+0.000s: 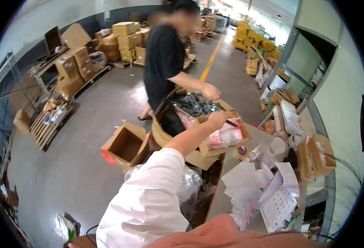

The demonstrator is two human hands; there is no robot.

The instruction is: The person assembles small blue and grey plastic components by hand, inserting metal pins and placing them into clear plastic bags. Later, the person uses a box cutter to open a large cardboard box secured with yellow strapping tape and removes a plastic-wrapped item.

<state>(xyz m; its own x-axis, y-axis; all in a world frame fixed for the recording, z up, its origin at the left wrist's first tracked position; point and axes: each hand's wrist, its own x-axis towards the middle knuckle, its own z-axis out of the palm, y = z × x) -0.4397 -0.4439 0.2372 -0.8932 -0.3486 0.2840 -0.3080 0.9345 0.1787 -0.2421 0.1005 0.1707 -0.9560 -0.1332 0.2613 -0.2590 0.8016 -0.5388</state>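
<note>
My left hand (218,118), at the end of a white sleeve, reaches over an open cardboard box (208,151). Its fingers are closed, and a narrow dark piece (232,122) sticks out beside them; its kind cannot be made out. Under it, clear and pink-marked plastic bags (225,135) fill the box. Just behind stands a larger carton (162,131) holding a pile of dark, shiny wrapped pieces (195,103). Across from me a person in a black shirt (159,62) holds one hand (211,91) over that pile. My right hand is out of view.
An open carton (126,144) sits left of the boxes. On the table (227,194) to the right lie printed sheets (278,206), a tape roll (242,152) and plastic containers (277,145). A wooden pallet (51,124) and stacked cartons (72,66) stand farther left.
</note>
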